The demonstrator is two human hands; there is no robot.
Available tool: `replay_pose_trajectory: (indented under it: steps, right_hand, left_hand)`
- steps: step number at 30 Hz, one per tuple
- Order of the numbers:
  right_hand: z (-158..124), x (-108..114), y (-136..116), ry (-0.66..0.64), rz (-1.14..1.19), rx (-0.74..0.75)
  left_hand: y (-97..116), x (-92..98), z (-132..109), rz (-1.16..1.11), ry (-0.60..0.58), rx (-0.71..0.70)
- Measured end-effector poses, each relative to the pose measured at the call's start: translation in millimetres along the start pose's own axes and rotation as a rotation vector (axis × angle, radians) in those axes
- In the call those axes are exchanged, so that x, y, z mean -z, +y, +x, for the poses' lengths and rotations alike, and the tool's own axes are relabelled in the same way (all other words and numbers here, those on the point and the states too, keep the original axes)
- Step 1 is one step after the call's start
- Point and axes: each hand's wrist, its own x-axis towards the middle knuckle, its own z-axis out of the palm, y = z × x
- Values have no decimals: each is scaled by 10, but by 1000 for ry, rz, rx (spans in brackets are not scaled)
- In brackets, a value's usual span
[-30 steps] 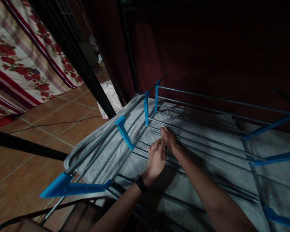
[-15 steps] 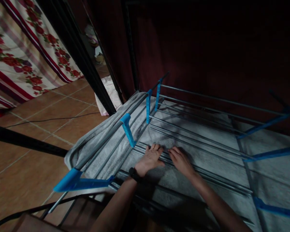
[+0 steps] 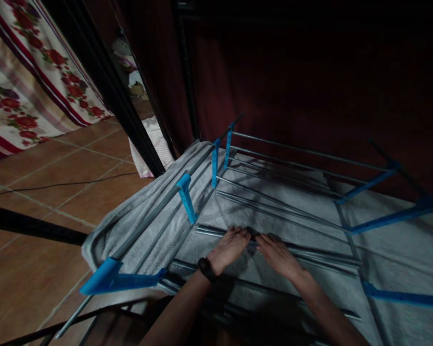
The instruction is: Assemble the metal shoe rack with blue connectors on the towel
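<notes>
Both of my hands rest side by side on a bundle of grey metal rods (image 3: 321,254) at the middle of the view. My left hand (image 3: 231,246), with a black watch (image 3: 206,269) at its wrist, has its fingers bent over the rods. Next to it, my right hand (image 3: 277,253) lies with fingers curled over the same bundle. Around them stands a rack frame with blue plastic brackets (image 3: 187,198) and more grey rods (image 3: 274,192). The palms are hidden.
A grey blanket (image 3: 126,211) lies under the rack. Black metal posts (image 3: 108,91) rise at the left, with tiled floor (image 3: 29,274) beyond. A floral curtain (image 3: 54,62) hangs at the upper left, and a dark red cloth (image 3: 292,86) hangs behind.
My hands have come closer together over the rods, and my left hand's spread fingers have bent over them. The view has shifted slightly.
</notes>
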Motion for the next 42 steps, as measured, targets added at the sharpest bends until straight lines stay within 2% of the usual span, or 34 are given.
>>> replay_pose_trajectory:
  steps: [5,7,9,11,14,16,19,22,25,29,32,42]
  right_hand:
    - [-68,218,7,-49,34,-22]
    - [-86,288,-14,-89,119,-49]
    - [-82,322,-15,-123,216,-70]
    - [-41,334,17,-90,299,-91]
    - [131,347,101,88,371,-133]
    - [337,352,144,196,375,-142]
    - [746,322,142,288,329,-170]
    - [1172,226,59,318,267,-187]
    - [1545,106,-61,280,201,-125]
    - [1952,5,-196,114,68,-80]
    - [2157,-17,-234,61,56,-101]
    - [2270,29,-224,79,109,-158]
  left_hand:
    - [21,-18,75,-120,-20,-28]
    - [-40,32,115,-225,-9,-62]
    - [-162,106,153,-346,60,-61]
    - [-341,181,177,-422,229,55]
    - [-667,251,177,-449,560,354]
    - [-874,255,174,-487,707,528]
    - [-1103,226,229,-632,814,760]
    - [-1230,217,395,-707,881,873]
    - [-1318,268,632,-677,915,886]
    - [-1451,361,908,-727,876,854]
    - [-1536,382,1012,-720,839,784]
    - [-1619,307,951,-619,782,759]
